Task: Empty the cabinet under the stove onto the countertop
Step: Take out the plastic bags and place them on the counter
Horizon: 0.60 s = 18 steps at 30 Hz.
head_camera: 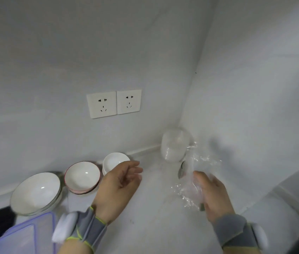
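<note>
So, our right grip (pixel 213 195) holds the crinkly clear bag (pixel 199 161) above the worktop (pixel 156 208) at 4 o'clock; left grip (pixel 119 182) hangs loose and empty. Bag looks light, floppy and slippery, so we'd bunch its neck.

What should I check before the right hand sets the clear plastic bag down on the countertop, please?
1. Grip: right hand holds the clear plastic bag: ok.
2. Landing spot: bare countertop lies between the hands: ok.
3. Left hand is open and holds nothing, so it is free to help: ok.
4. Clearance: the clear plastic stack in the corner stands just behind the bag, and whether they touch: cannot tell.
5. Bag's contents and whether they are secure: cannot tell, blurred.
</note>
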Tool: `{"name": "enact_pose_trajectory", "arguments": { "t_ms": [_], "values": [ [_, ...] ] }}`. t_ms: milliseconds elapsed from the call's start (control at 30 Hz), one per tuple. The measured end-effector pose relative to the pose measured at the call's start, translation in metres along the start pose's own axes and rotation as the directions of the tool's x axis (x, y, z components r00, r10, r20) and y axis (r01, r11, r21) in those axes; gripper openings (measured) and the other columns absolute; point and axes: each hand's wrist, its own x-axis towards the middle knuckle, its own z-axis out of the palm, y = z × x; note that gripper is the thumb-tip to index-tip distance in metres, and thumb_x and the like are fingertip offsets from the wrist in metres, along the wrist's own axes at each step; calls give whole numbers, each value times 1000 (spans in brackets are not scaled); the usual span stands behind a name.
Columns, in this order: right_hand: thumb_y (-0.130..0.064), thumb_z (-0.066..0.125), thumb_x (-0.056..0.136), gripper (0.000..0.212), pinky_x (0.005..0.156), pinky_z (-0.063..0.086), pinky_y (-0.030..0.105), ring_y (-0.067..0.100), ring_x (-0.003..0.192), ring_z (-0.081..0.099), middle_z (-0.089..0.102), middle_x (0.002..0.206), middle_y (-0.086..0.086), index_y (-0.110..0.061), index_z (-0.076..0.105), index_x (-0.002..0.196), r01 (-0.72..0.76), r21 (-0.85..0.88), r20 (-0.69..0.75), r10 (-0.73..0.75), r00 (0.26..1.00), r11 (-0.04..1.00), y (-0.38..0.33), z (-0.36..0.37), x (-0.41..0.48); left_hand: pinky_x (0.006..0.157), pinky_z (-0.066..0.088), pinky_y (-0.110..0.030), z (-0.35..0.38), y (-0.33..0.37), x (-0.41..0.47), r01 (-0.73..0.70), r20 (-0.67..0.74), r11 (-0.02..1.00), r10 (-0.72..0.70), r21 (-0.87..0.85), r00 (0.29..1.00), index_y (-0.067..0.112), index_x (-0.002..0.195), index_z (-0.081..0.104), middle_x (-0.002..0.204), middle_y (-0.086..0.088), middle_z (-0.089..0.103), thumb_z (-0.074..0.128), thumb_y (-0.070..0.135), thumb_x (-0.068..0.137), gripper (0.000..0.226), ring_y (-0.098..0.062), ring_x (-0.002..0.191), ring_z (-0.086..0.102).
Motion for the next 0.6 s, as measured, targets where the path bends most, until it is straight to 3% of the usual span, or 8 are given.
{"name": "enact_pose_trajectory", "arguments": {
  "t_ms": [133,233,367,433,500,533,600],
  "values": [
    [-20,61,81,17,31,23,17,19,53,30,36,64,9,-11,48,75,-30,-53,-84,25,996,998,12,-3,21,81,52,-16,8,-18,14,28,35,997,-31,71,999,30,100,63,93,13,72,64,7,84,28,-6,86,67],
    [-32,65,80,41,37,22,10,19,55,30,38,70,11,2,44,87,-46,-64,-112,39,993,997,18,-5,41,82,52,-18,13,-33,25,79,43,993,-84,91,996,29,102,63,94,12,73,64,8,84,28,-7,87,67],
    [-30,64,85,33,44,29,21,17,46,32,34,56,7,-8,40,81,-64,-14,-122,62,991,998,19,-6,62,81,51,-16,21,-45,35,105,64,987,-114,121,991,32,101,62,94,10,73,64,9,85,28,-6,88,66],
    [-31,67,82,41,49,40,31,24,56,43,43,66,12,1,42,85,-45,-12,-128,43,991,999,22,-8,74,81,51,-15,28,-51,39,133,66,985,-141,114,988,32,100,61,94,8,73,64,13,85,25,-5,88,66],
    [-36,69,77,48,67,50,48,35,70,54,53,77,17,5,48,92,5,-67,-157,-16,987,998,26,-13,84,82,52,-18,36,-55,44,147,76,981,-158,129,985,33,100,61,94,9,73,62,26,79,22,-5,88,66],
    [-38,69,76,48,76,51,49,37,74,58,56,78,17,4,50,90,27,-94,-175,-43,984,995,26,-17,88,83,52,-19,39,-56,45,153,82,978,-165,140,983,34,100,61,95,10,72,60,31,74,26,-5,88,66],
    [-36,68,79,41,73,48,41,30,69,54,53,72,13,0,49,78,61,-104,-200,-80,977,993,24,-22,91,83,53,-20,45,-60,47,158,95,974,-176,163,980,34,101,61,95,11,72,60,32,74,27,-6,89,66]
  ]
}}
